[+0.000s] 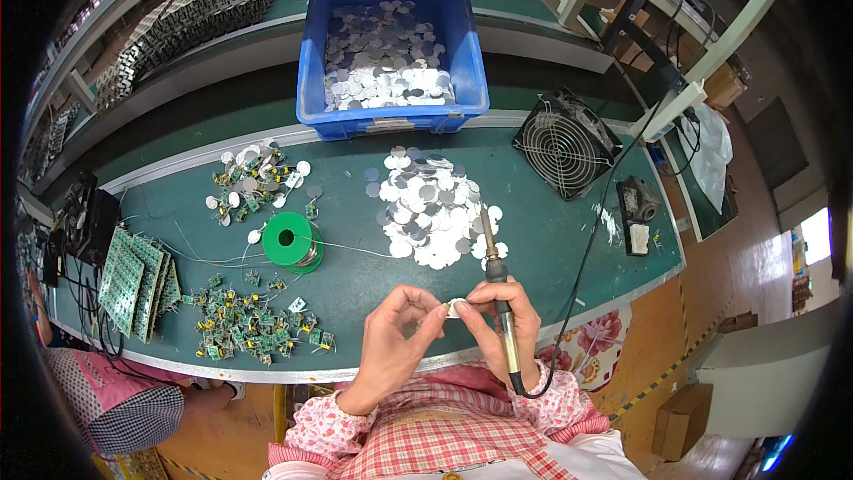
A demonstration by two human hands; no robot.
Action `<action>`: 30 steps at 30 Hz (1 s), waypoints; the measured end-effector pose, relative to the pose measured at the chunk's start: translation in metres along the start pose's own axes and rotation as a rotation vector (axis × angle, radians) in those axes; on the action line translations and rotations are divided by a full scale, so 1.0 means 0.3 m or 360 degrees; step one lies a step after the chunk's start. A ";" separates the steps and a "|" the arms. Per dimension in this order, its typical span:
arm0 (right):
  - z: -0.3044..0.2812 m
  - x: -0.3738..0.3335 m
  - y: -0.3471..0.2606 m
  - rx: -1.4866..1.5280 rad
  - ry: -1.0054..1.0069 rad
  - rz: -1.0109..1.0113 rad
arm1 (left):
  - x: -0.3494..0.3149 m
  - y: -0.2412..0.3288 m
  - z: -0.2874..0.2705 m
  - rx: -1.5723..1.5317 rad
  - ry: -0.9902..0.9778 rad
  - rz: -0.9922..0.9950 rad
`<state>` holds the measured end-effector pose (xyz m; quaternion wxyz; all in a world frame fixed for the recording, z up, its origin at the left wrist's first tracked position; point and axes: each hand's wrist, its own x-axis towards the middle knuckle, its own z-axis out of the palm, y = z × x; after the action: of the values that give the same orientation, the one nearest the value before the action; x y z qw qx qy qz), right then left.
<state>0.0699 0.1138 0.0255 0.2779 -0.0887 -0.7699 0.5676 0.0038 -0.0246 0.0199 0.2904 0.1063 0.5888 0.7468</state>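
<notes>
Near the front edge of the bench, my left hand point(398, 338) pinches a small white round disc point(454, 308) between thumb and forefinger. My right hand point(515, 318) meets it there, its thumb and fingertips on the disc's other side. That same hand also grips a soldering iron point(497, 268), its tip pointing up and away from me over the loose discs. Just beyond my hands lies a heap of white and grey round discs point(426, 209). A green solder spool point(289, 242) stands left of this heap, its wire trailing across the bench.
A blue bin point(391, 120) of discs stands at the back. Small circuit boards point(258, 320) lie piled at left, near stacked board panels point(133, 284); another pile point(258, 180) mixes boards with discs. A fan point(569, 147) and soldering stand point(637, 213) sit right. The iron's cable point(582, 276) crosses the right side.
</notes>
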 end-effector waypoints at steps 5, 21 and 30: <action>0.002 -0.002 0.013 -0.0039 0.0003 -0.0021 | 0.003 -0.006 -0.003 0.0442 0.0109 0.0253; -0.010 0.036 -0.003 -0.0141 -0.0152 -0.0034 | 0.017 -0.014 -0.043 0.0181 -0.0039 0.0058; -0.010 0.061 -0.018 -0.0232 -0.0257 -0.0103 | 0.024 -0.015 -0.049 -0.0025 -0.0034 -0.0033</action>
<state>0.0574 0.1228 0.0373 0.2260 -0.0377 -0.8315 0.5061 -0.0080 -0.0319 0.0100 0.3053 0.1059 0.5807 0.7472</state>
